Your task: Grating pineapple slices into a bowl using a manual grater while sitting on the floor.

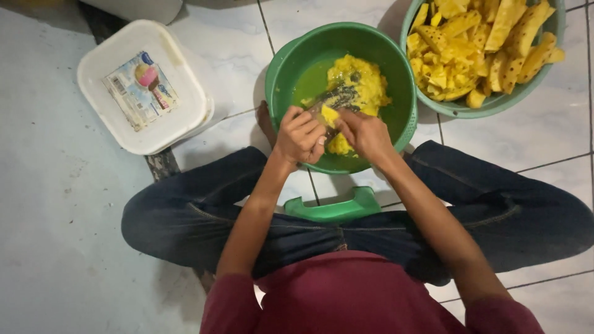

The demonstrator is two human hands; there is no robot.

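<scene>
A green bowl [291,62] stands on the tiled floor between my knees, holding yellow grated pineapple pulp [359,83] and some juice. A grater [340,98] leans inside it, partly hidden by my hands. My left hand [300,136] is closed around the grater's near end at the bowl's front rim. My right hand [366,133] presses a yellow pineapple piece [329,115] against the grater.
A pale green bowl [495,105] piled with several pineapple chunks [482,43] sits at the far right. A white lidded tub [142,83] with a picture label lies at the far left. A green handle [334,209] shows by my lap. My legs in dark jeans spread to both sides.
</scene>
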